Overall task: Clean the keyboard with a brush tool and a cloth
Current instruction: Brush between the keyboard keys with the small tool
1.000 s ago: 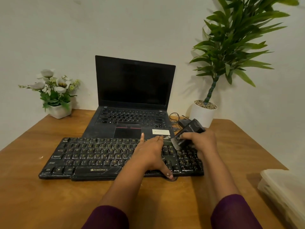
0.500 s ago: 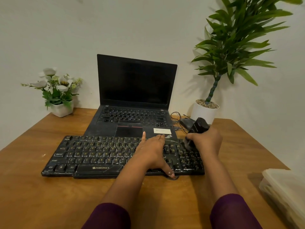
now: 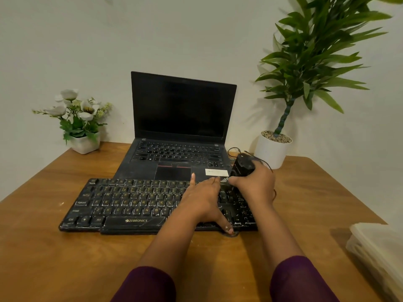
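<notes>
A dusty black Zebronics keyboard [image 3: 130, 205] lies across the wooden table in front of an open laptop. My left hand [image 3: 205, 199] lies flat on its right half, fingers straight toward the back edge and thumb at the front edge. My right hand [image 3: 255, 184] grips a black brush tool [image 3: 243, 166] above the keyboard's far right end. The tool's body sticks up from my fist; its bristle end points down to the keys and is mostly hidden. No cloth is in view.
A black laptop [image 3: 181, 136] stands open behind the keyboard, with a cable [image 3: 233, 150] at its right. A white flower pot [image 3: 84, 142] sits back left, a tall potted plant [image 3: 272, 149] back right. A translucent plastic box [image 3: 379, 256] is at the right edge.
My right hand has carried the brush tool rightward and back along the keyboard's right end, and the tool now stands more upright. My left hand stays pressed on the keys.
</notes>
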